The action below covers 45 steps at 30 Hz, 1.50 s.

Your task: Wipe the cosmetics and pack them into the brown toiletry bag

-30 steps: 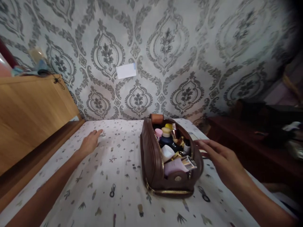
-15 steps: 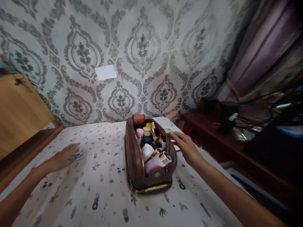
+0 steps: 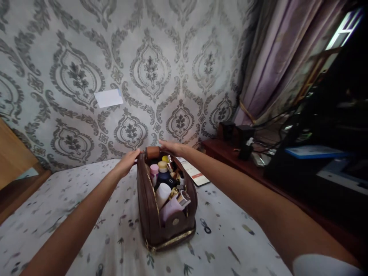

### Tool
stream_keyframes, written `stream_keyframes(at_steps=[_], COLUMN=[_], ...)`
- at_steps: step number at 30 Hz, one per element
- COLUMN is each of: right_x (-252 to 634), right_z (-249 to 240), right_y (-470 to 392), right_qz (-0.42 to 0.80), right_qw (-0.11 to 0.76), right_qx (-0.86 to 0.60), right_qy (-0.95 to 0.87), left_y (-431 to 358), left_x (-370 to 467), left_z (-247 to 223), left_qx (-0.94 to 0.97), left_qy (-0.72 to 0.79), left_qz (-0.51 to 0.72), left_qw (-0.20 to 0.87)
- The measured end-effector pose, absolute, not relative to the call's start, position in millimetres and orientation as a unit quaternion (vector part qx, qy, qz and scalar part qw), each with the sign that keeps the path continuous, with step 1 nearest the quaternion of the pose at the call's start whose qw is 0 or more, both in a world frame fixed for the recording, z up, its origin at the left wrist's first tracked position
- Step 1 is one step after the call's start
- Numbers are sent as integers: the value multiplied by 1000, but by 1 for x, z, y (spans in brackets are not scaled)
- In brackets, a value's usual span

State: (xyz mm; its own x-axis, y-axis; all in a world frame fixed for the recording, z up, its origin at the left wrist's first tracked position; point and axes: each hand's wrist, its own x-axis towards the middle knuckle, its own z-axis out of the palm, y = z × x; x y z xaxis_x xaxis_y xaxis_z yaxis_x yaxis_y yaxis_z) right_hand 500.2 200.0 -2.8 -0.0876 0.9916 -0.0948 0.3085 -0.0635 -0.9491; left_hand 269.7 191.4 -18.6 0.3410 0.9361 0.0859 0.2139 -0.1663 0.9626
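Note:
An unzipped brown bag (image 3: 145,214) stands upright on the patterned sheet, packed with several cosmetics. Among them are a white-capped bottle (image 3: 163,193), a pink-capped one (image 3: 154,170), a dark jar with a yellowish lid (image 3: 162,166) and a pale pink tube (image 3: 171,209) near the front. My left hand (image 3: 128,161) is at the far left corner of the bag, its fingers mostly hidden behind it. My right hand (image 3: 172,146) reaches over the far right corner beside the orange-brown tab (image 3: 153,152); its fingertips are largely out of sight.
Right of the bag lies a phone-like flat item (image 3: 198,176) with a lit or printed face. A dark red table (image 3: 212,147) with black boxes, cables and a blue-edged object (image 3: 313,151) stands at the right. A wooden panel (image 3: 17,153) is at the left.
Both hands have moved to the far end of the bag, the left from the sheet and the right from the bag's right side. The view has shifted to the right.

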Motion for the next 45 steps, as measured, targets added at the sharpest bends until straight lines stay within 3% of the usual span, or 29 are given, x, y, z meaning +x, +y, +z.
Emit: stream_keyframes(at_steps=[4,10,21,33,45], right_x=[486,477,470,487,496], right_z=[-1,7,16,22,12], right_y=[225,244,223,178,126], right_qz=[509,539,605,543,415], right_qw=[359,449,532,564,567], right_qx=[-585,-543,-368,-281,-312], right_qy=[-519,-462,-465,-555,-639], left_y=[199,201,209,183,166], left_x=[281,289,307,313,315], left_z=[-21,-18,1,19,17], left_qx=[634,602,576,715,760], left_qy=[398,374,357,270,275], left_qz=[393,422,516,494,488], left_qw=[534,565,524,416,330])
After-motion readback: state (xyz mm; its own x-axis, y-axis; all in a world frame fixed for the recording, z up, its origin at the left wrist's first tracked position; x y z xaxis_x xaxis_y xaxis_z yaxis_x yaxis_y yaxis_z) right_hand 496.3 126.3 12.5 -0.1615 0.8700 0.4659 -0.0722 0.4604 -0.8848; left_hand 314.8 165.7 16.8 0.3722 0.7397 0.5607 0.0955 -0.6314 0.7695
